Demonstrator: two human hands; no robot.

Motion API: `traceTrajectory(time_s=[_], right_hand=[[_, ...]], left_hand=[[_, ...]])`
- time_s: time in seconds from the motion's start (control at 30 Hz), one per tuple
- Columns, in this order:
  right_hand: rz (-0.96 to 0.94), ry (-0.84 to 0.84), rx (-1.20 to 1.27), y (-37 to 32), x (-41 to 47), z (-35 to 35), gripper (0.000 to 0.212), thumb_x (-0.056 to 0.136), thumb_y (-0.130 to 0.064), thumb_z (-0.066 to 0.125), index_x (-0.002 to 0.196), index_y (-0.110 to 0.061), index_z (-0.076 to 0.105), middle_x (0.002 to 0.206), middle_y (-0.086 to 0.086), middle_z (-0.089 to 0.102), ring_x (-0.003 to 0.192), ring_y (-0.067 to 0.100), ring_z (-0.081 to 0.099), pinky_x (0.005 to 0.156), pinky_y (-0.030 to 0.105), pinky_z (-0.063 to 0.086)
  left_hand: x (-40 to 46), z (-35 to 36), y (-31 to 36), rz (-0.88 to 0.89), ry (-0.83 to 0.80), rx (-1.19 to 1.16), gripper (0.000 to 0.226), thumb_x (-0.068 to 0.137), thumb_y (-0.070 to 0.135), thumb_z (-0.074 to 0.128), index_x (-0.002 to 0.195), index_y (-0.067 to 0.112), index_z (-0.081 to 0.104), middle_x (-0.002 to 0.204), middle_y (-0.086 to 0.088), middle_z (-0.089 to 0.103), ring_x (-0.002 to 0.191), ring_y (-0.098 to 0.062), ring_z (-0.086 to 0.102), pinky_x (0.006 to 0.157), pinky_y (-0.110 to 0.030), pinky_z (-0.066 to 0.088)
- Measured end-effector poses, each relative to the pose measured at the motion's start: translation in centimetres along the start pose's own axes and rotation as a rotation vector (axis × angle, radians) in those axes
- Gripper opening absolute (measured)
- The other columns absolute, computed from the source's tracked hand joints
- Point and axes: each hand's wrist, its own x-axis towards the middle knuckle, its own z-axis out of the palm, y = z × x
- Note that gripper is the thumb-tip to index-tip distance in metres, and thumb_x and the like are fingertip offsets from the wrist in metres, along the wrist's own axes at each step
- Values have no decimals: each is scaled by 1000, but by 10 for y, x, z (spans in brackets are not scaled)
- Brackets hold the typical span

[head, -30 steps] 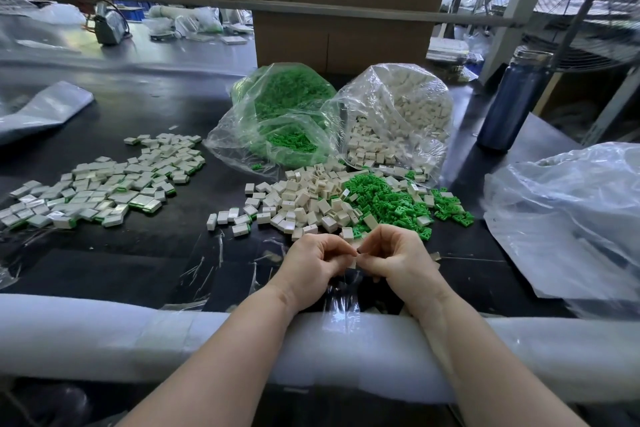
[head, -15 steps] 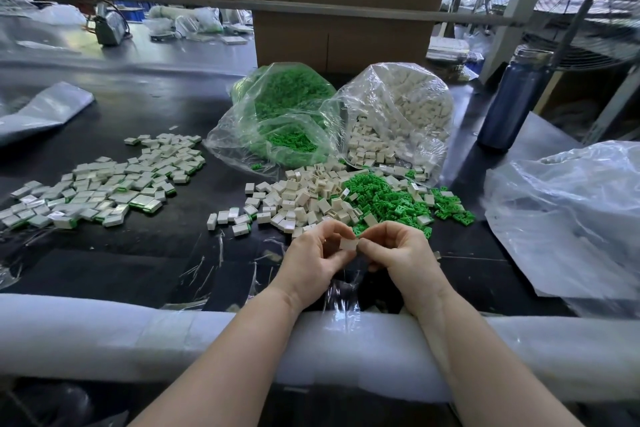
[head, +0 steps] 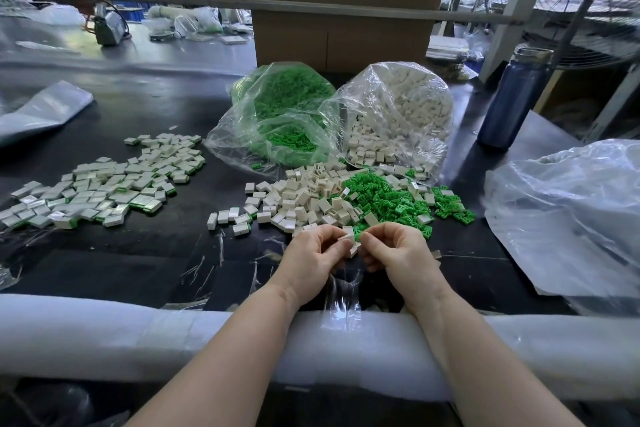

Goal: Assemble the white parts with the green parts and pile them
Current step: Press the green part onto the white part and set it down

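My left hand (head: 313,258) pinches a small white part (head: 349,239) near the table's front edge. Close beside it, my right hand (head: 398,253) pinches a green part (head: 360,236) at its fingertips, almost touching the white one. Just behind the hands lie a heap of loose white parts (head: 304,199) and a heap of loose green parts (head: 384,196). A spread pile of assembled white-and-green pieces (head: 104,189) covers the table at the left.
Two open clear bags stand behind the heaps, one with green parts (head: 280,121), one with white parts (head: 401,118). A blue bottle (head: 512,97) stands at the right, a large crumpled plastic bag (head: 568,211) beside it. White foam padding (head: 138,336) lines the front edge.
Both hands have risen slightly toward the heaps. The white part now shows between the left fingertips, and a green part has appeared at the right fingertips.
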Motion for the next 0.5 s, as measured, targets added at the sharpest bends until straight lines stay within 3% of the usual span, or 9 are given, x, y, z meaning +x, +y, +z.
traceTrajectory(time_s=[0.1, 0.33, 0.5], right_hand=[[-9, -25, -49, -1, -1, 1, 14, 88, -3, 61, 74, -8, 62, 56, -1, 62, 47, 3, 57, 47, 16, 47], [-2, -76, -146, -4, -3, 1, 14, 85, -4, 65, 71, -8, 63, 58, 2, 60, 48, 4, 54, 48, 18, 47], [-10, -50, -72, -4, -4, 0, 9, 83, -5, 66, 74, -6, 64, 57, 1, 63, 48, 5, 57, 49, 17, 48]], left_hand=[[0, 0, 1, -21, 8, 16, 11, 91, 11, 57, 82, 14, 63, 70, 0, 61, 62, -6, 56, 62, -15, 48], [-1, 0, -1, -16, -45, 166, 16, 90, 18, 59, 91, 4, 67, 78, -8, 65, 70, -15, 56, 74, -37, 50], [-2, 0, 2, -13, -22, 101, 13, 90, 13, 58, 93, 3, 66, 77, -6, 63, 70, -14, 56, 71, -31, 50]])
